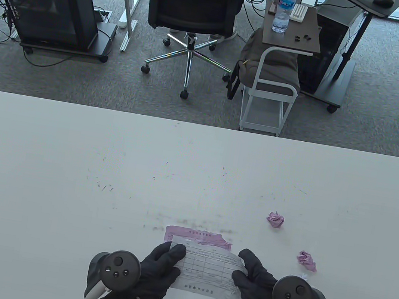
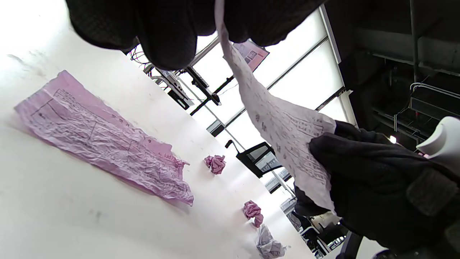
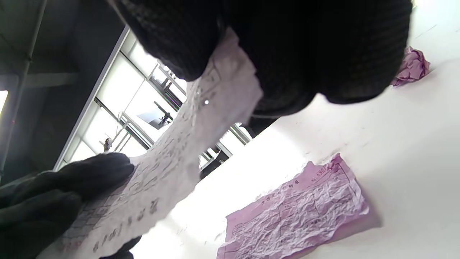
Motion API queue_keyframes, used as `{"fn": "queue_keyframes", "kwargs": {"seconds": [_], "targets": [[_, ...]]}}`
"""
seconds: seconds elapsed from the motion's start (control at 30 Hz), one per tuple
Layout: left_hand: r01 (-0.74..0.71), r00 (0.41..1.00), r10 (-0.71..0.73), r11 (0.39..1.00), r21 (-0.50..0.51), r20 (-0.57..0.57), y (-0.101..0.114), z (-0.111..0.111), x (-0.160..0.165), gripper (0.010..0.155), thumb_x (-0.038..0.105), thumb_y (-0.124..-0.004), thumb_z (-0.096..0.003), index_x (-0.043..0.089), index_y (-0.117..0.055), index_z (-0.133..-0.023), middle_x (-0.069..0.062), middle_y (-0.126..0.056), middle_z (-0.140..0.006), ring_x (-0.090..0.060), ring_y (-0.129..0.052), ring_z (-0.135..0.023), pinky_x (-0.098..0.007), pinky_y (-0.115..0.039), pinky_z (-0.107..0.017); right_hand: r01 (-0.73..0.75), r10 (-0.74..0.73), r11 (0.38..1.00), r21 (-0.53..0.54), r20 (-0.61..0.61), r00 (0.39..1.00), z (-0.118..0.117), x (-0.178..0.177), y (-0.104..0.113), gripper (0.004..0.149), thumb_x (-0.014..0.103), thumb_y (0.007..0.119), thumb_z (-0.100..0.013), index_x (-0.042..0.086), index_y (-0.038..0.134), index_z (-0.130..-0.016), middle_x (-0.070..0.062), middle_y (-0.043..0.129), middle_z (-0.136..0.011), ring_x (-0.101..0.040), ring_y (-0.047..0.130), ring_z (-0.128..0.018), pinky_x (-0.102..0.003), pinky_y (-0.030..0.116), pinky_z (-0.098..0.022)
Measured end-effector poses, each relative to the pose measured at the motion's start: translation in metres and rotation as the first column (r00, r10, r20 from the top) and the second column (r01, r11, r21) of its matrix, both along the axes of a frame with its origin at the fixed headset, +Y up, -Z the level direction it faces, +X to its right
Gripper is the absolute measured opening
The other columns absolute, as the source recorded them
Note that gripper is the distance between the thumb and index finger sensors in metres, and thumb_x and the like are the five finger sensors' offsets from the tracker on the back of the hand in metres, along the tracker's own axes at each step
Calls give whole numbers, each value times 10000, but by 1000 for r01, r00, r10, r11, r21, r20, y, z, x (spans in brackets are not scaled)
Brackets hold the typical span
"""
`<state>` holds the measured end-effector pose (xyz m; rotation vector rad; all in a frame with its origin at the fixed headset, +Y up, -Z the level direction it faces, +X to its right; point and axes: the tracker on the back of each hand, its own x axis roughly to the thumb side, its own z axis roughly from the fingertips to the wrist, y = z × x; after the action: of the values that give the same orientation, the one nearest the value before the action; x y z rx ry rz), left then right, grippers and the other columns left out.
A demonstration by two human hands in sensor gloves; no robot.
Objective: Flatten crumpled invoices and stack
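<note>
Both hands hold one white invoice (image 1: 208,272) stretched between them, lifted above the table near its front edge. My left hand (image 1: 160,268) grips its left end; my right hand (image 1: 254,279) grips its right end. The sheet also shows in the left wrist view (image 2: 284,133) and the right wrist view (image 3: 172,169). A flattened pink invoice (image 1: 197,237) lies on the table just beyond and under it, creased, also in the left wrist view (image 2: 104,140) and the right wrist view (image 3: 294,212). Two crumpled pink balls (image 1: 276,219) (image 1: 307,260) lie to the right.
A small crumpled whitish ball (image 2: 267,244) lies beyond the pink balls (image 2: 215,163) (image 2: 252,212) in the left wrist view. The white table (image 1: 67,174) carries small dark specks. Beyond its far edge stand an office chair (image 1: 193,8) and a side cart (image 1: 270,85).
</note>
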<state>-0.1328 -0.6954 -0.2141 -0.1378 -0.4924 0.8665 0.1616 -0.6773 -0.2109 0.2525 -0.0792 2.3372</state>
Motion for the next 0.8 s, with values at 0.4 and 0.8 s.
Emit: {"fn": "queue_keyframes", "kwargs": {"seconds": [0.4,0.8], "targets": [[207,977,-211,971,-120,-24,-36,-53,-3,551,246,-683,-608,75,-534,-1111,-180,-377,-1116,-541,-615,-933,-634,-618,-632,-269,278,954,-131,57,959,-61,-38,-27,605,227,832,-502,50,542,-1002,-154,895,-716,-266,972,-466,-433,879,-348],[553,833,-546,826,-106,92,-69,-89,10,570,254,-686,-605,127,-485,-1123,-137,-330,-1130,-566,-509,-962,-639,-570,-650,-482,509,839,-251,51,859,-101,-60,-73,632,223,835,-499,20,512,-1004,-156,891,-717,-273,967,-476,-440,874,-355]]}}
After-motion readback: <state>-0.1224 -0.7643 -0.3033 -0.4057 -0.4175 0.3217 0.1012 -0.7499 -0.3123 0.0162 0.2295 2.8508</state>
